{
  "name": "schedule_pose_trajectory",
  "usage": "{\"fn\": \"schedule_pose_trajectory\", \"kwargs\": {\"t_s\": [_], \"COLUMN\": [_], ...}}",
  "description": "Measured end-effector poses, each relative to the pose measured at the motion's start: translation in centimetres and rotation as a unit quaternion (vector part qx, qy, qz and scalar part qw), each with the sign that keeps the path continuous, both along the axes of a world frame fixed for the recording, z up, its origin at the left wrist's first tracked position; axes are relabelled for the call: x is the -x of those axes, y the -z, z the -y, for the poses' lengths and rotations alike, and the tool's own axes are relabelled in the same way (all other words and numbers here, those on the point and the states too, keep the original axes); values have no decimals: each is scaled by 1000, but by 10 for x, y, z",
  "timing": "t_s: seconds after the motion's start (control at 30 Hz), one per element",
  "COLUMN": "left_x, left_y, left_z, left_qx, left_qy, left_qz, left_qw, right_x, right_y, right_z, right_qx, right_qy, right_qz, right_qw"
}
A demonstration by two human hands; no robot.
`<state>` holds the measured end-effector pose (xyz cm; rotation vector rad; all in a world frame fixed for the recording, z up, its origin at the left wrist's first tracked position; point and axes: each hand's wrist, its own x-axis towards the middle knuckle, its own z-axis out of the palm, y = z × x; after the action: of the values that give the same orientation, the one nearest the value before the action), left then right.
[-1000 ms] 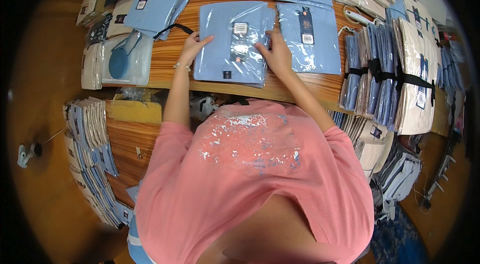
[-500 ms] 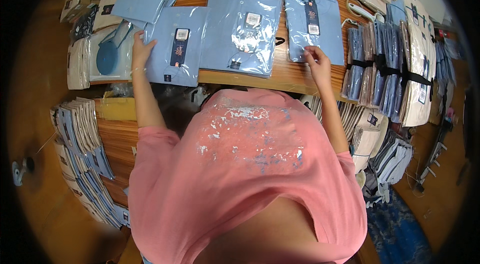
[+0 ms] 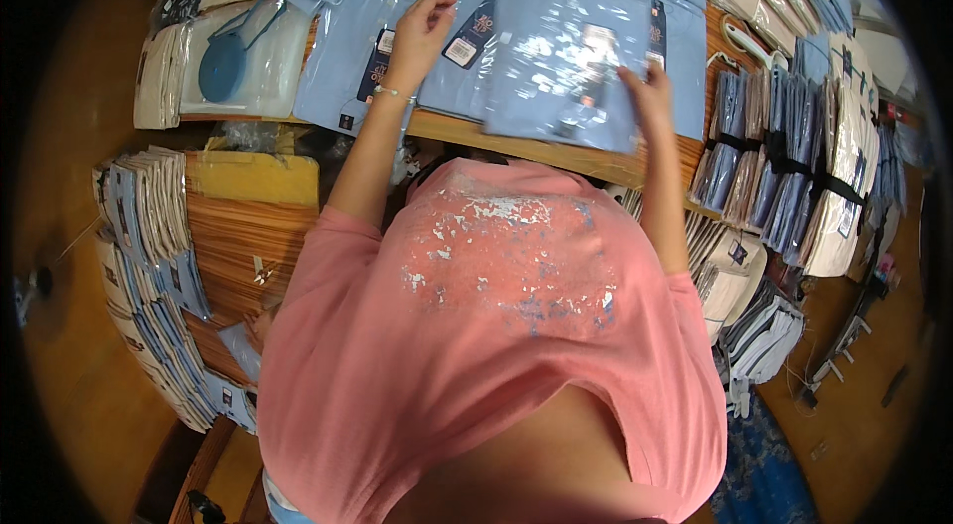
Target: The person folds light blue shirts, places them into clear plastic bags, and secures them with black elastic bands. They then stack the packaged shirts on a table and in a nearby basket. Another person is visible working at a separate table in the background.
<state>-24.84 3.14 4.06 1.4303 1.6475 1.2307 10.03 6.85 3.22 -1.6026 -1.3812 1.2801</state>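
Several light-blue folded shirts in clear plastic bags lie overlapping on a wooden table [image 3: 452, 127]. My left hand [image 3: 422, 28] pinches the upper left corner of one bagged shirt [image 3: 459, 67] with a dark label. My right hand [image 3: 650, 92] grips the right edge of the topmost bagged shirt [image 3: 561, 63], which lies over the others in the middle. A further bagged shirt [image 3: 342, 63] lies just left of my left hand. My pink shirt fills the lower half of the view.
Strapped bundles of bagged garments [image 3: 794, 167] stand on edge to the right. More stacks [image 3: 149, 256] lean at the left. A beige bagged item with a blue round piece [image 3: 238, 58] lies far left on the table, a yellow board [image 3: 253, 177] below it.
Both hands have come in from the outer bagged shirts to the middle ones. A bagged shirt now lies on top in the middle, held at its right edge.
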Motion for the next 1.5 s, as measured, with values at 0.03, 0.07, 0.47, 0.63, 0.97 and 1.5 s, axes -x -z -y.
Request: {"fn": "schedule_pose_trajectory", "kwargs": {"t_s": [0.03, 0.07, 0.47, 0.63, 0.97, 1.5], "left_x": [1, 0, 24, 16, -17, 69], "left_y": [2, 6, 24, 10, -29, -256], "left_z": [0, 0, -81, -92, -67, -6], "left_qx": [-4, -8, 144, 184, 126, -331], "left_qy": [-15, -27, 69, 54, 157, -74], "left_qz": [-52, -104, -250, -282, 232, -186], "left_qw": [999, 994, 955, 940, 952, 922], "right_x": [-16, -33, -96, -102, -101, -101], "right_y": [-18, -38, -107, -104, -115, -113], "right_z": [1, 4, 56, 63, 57, 43], "right_qx": [83, 165, 101, 100, 86, 69], "right_qy": [55, 113, 120, 119, 104, 50], "right_qz": [-78, -154, -166, -184, -183, -143], "right_qw": [992, 968, 974, 971, 974, 986]}}
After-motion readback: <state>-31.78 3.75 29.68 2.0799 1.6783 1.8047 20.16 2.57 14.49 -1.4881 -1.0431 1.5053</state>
